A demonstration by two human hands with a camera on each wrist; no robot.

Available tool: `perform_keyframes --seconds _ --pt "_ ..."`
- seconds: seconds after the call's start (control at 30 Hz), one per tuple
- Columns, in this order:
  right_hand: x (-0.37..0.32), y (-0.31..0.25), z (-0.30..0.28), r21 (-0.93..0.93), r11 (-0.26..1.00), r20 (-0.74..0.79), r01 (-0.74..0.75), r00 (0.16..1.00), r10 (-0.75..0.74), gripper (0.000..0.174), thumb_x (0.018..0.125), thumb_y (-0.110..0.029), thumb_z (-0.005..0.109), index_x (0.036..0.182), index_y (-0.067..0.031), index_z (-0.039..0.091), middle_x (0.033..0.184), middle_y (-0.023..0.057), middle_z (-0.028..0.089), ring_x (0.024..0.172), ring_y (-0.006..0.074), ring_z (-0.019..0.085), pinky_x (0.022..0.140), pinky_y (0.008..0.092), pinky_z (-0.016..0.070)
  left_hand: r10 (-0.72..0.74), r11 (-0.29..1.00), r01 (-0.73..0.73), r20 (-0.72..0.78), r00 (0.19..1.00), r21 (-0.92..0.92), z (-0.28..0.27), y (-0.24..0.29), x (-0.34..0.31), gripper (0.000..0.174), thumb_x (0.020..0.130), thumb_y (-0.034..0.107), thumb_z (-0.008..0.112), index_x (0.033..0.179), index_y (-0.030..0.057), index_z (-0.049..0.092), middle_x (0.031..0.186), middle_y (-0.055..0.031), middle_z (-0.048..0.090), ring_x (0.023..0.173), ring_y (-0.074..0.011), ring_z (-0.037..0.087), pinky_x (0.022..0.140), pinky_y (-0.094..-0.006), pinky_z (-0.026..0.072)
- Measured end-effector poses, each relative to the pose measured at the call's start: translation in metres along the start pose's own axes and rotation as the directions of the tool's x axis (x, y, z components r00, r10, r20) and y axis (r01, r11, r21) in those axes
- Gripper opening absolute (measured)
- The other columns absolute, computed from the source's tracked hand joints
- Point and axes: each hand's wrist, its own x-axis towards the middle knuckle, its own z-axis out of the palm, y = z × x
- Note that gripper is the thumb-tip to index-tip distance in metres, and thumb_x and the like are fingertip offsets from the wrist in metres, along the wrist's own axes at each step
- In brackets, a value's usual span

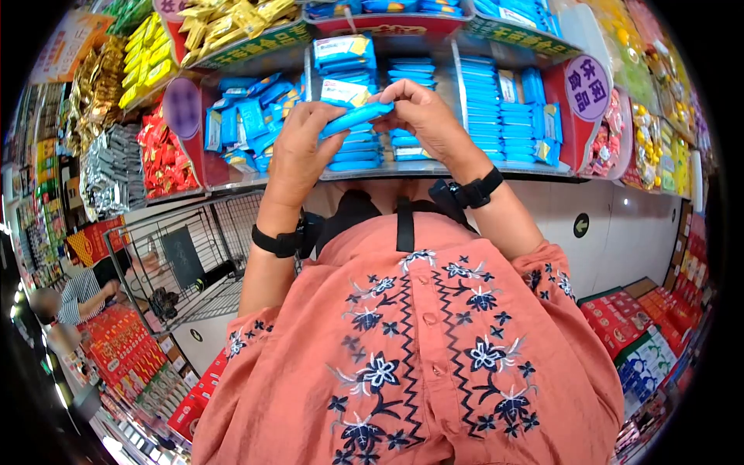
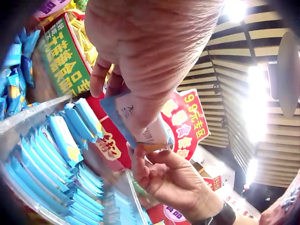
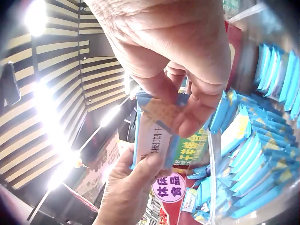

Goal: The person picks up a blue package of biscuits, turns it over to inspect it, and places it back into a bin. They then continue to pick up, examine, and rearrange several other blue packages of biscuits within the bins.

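Wire shopping cart sits on the floor, left of the center bin and lower. Silver packets lie well left of that bin, red packets nearer, then purple oval sign. Next bin left of center has loose blue packs, jumbled, various angles.

Left hand is over the left part of the center bin, fingers narrow, pinching the left end of the blue packet. Left wrist view: left thumb is flat on the white printed face, fingertips behind it. Packet is above the center bin, clear of the stacks below, spanning between both hands, slightly tilted, right end higher in the head view.

Right hand is over the right part of the center bin, thumb and fingers close together, holding the packet's right end. Right wrist view: that end sits between thumb and fingertips, by the biscuit picture.

Right of the center bin: stacked blue packs, then round purple sign, then pink packets.
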Motion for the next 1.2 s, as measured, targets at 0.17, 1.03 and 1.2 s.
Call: perform_keyframes --seconds 0.17,1.03,1.2 --pt "-0.018 0.003 -0.026 0.063 0.998 -0.132 -0.01 0.991 0.018 0.018 0.093 -0.008 0.055 0.11 -0.0001 0.055 0.103 0.0157 0.067 0.091 0.0239 0.07 0.079 0.0335 0.0586 -0.027 1.0 0.029 0.128 0.991 -0.01 0.023 0.015 0.015 0.03 0.084 0.016 0.076 0.11 0.0055 0.066 0.102 -0.0131 0.067 0.092 -0.0301 0.064 0.078 -0.0371 0.05" --pt "-0.077 -0.016 -0.093 0.027 0.996 -0.438 0.087 0.897 -0.066 0.026 0.096 -0.017 0.056 0.116 -0.0005 0.053 0.106 0.0148 0.064 0.089 0.0237 0.068 0.075 0.0328 0.0565 0.031 0.929 -0.144 0.316 0.948 0.341 0.187 -0.044 0.097 0.034 0.084 0.016 0.071 0.113 0.0063 0.058 0.106 -0.0183 0.061 0.1 -0.0383 0.061 0.084 -0.0459 0.0509" --pt "-0.068 -0.02 -0.086 -0.013 0.998 -0.411 0.055 0.91 -0.056 0.024 0.097 -0.017 0.054 0.115 -0.0008 0.055 0.106 0.0143 0.064 0.088 0.0228 0.068 0.075 0.0329 0.0565 0.056 0.968 -0.106 0.217 0.975 0.228 0.154 -0.033 0.093 0.033 0.084 0.017 0.072 0.113 0.0055 0.06 0.105 -0.0158 0.062 0.099 -0.034 0.062 0.082 -0.0436 0.0511"
